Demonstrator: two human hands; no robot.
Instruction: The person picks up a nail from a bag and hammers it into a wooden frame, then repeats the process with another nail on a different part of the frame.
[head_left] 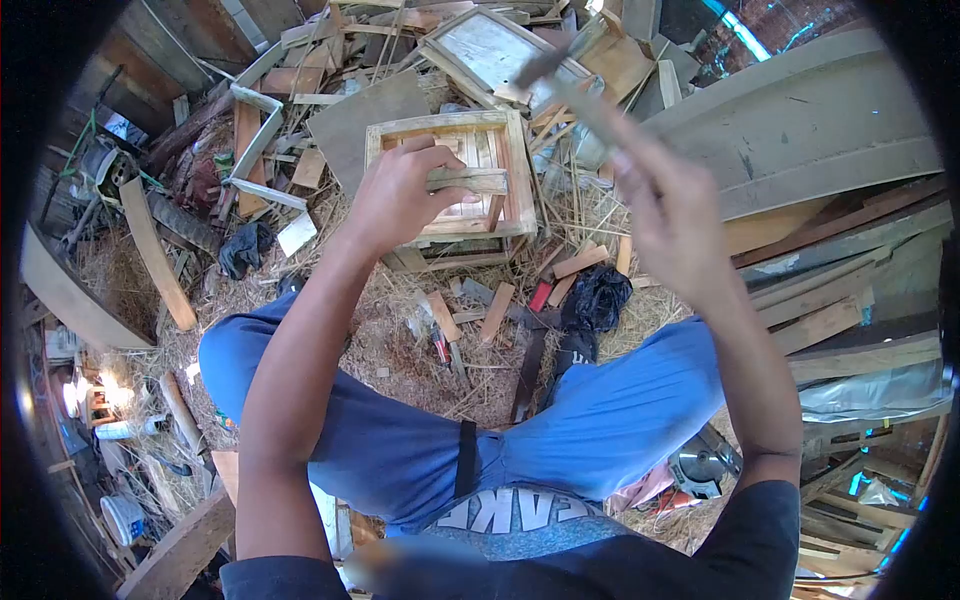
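Note:
My left hand (412,195) pinches a short wooden piece (478,181) between thumb and fingers. That piece lies across the top of a wooden frame box (515,130) with slats inside, which sits on the ground in front of my knees. Raised to the right of the box, my right hand (668,205) is wrapped round the handle of a hammer (590,112). The hammer's dark head is up and left of the hand, above the box's far right corner, and blurred.
Behind the box lies a pale framed panel (500,50) among wood scraps. Cut blocks (497,312), a red object (541,295) and a black plastic bag (597,298) lie between my legs and the box. Long boards (800,110) are at the right.

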